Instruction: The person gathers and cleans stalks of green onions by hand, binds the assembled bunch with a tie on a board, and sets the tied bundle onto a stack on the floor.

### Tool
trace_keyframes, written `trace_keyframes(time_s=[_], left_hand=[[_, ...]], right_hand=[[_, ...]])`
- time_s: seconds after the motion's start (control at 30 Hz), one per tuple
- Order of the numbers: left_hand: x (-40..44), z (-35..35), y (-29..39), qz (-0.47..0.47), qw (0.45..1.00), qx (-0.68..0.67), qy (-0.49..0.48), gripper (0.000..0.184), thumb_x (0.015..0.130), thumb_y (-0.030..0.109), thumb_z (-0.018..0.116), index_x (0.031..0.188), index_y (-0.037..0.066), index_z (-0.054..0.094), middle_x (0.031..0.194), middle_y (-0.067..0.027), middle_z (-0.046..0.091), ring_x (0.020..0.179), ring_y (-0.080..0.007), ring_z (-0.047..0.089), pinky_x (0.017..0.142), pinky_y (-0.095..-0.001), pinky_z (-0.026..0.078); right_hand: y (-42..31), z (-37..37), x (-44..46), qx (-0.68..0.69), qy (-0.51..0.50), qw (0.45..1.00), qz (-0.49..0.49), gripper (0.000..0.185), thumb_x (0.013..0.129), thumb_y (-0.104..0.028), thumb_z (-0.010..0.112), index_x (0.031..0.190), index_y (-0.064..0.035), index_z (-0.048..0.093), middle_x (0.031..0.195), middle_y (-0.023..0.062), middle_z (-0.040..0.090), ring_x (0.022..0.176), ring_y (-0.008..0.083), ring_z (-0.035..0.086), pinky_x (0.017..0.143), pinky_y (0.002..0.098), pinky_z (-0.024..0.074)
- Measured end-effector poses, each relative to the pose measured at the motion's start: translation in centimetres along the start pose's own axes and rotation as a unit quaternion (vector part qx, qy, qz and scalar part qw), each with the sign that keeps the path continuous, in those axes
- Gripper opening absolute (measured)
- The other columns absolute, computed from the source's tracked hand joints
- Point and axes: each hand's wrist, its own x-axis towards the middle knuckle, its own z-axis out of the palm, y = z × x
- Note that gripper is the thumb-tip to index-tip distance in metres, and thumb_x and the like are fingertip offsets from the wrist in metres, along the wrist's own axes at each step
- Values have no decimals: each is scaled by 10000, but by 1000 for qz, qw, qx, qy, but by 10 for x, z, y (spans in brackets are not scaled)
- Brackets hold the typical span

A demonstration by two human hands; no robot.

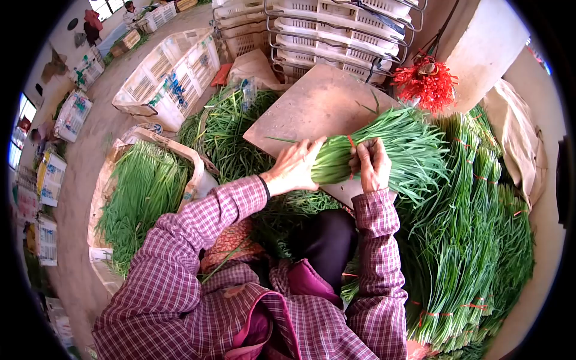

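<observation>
A bunch of long green leaves [408, 141] lies across the brown board [300, 108], its leaf tips spread to the right. My left hand [295, 165] is wrapped round the bunch near its left end. A thin red tie [351, 142] goes round the bunch just right of that hand. At the tie, my right hand [372, 163] has thumb and fingers pinched together on the red tie. Loose green leaves [231, 132] are heaped to the left of the board.
Tied green bunches [462, 240] are piled at the right. A lined crate of greens [144, 192] stands at the left, a white crate [168, 78] behind it. Stacked crates [336, 36] and red ties [426, 81] are at the back. Far off, people [93, 24] are at upper left.
</observation>
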Motion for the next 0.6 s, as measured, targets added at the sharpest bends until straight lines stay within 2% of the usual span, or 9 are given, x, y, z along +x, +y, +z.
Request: trace_keyframes(time_s=[0.1,0.2,0.23,0.27,0.33,0.4,0.43,0.53,0.6], left_hand=[[31,-43,-9,50,996,-50,-63,819,558,310,769,1262,16,471,992,-197,641,918,-352,632,842,-431,502],[58,-112,0,45,944,-233,-228,628,584,218,779,1132,4,557,1005,-135,678,879,-204,652,818,-331,516],[67,-126,1,55,939,-213,-264,563,600,173,787,1093,-4,582,1001,-97,690,861,-137,634,802,-292,511],[75,-124,-7,75,924,-232,-293,557,626,168,794,1116,5,585,994,-75,692,868,-135,632,810,-294,507],[77,-120,-7,-18,825,-378,-420,541,659,134,785,1147,6,588,1000,-67,689,897,-140,626,832,-294,500],[87,-66,-44,-40,815,-361,-452,549,676,88,778,1182,3,582,1030,-79,676,931,-143,622,841,-304,503],[79,-69,-36,-52,855,-298,-420,566,675,74,780,1196,-9,577,1083,-99,659,982,-145,611,847,-300,503],[78,-40,-62,-127,736,-472,-467,561,691,195,798,1169,-24,602,1135,-114,644,1057,-174,584,970,-311,427],[88,-48,-66,-99,802,-329,-489,672,688,349,796,1198,-32,577,1117,-120,650,1051,-175,585,1002,-319,399]], right_hand=[[-27,3,24,-43,-5,996,-82,76,920,-56,541,863,-19,508,697,32,609,519,74,533,455,231,437],[-73,1,41,4,-29,998,-48,71,929,-59,539,870,-27,518,750,35,616,543,67,516,488,211,424],[-81,0,45,5,-42,998,-43,66,932,-60,539,876,-29,520,766,34,617,545,61,506,486,203,412],[-82,-1,49,26,-58,998,-25,66,930,-60,540,874,-31,521,764,33,618,534,58,499,477,204,410],[-65,-5,57,9,-75,997,7,58,926,-57,539,876,-34,522,771,39,624,526,58,496,470,205,409],[-28,-7,64,-47,-77,992,90,63,919,-84,548,883,-36,528,781,59,635,515,69,507,455,222,426],[0,-8,65,-11,-74,987,141,67,915,-88,553,880,-34,531,780,64,639,515,75,515,454,230,435],[24,-6,78,18,-83,977,195,68,905,-90,562,878,-32,540,780,73,648,518,87,531,455,241,451],[33,-4,81,14,-91,974,206,64,898,-89,565,878,-31,546,779,77,652,521,92,538,457,244,457]])
